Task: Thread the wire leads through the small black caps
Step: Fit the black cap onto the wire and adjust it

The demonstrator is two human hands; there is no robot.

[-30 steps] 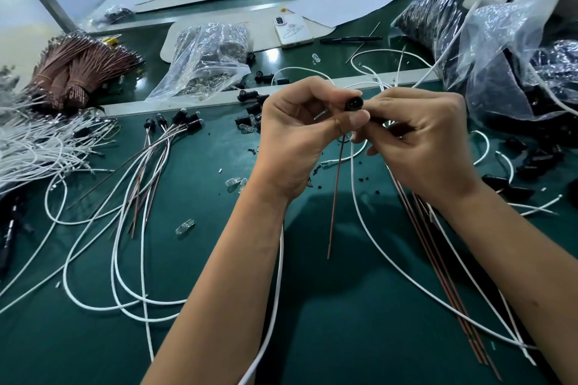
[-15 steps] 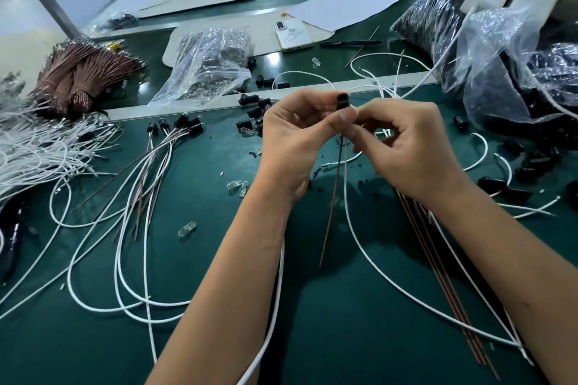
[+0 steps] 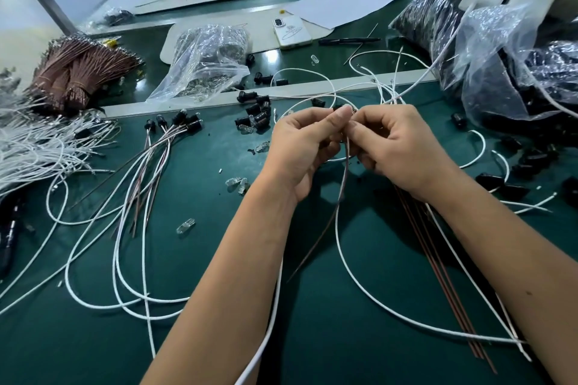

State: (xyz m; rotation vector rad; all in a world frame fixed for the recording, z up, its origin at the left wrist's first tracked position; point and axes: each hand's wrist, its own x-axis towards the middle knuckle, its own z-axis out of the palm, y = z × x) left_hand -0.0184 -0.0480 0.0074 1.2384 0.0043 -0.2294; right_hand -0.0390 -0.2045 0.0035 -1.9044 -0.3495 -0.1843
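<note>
Both thumbs and forefingers pinch together above the green mat (image 3: pixel 312 337): left hand (image 3: pixel 300 147) and right hand (image 3: pixel 397 147) grasp the brown lead (image 3: pixel 342 191) and white lead (image 3: pixel 344 259) hanging below. Black cap mostly hidden by fingertips.

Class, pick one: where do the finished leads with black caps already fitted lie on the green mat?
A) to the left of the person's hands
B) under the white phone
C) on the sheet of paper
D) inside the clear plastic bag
A: the capped leads fan out on the green mat left of the left hand.
</note>
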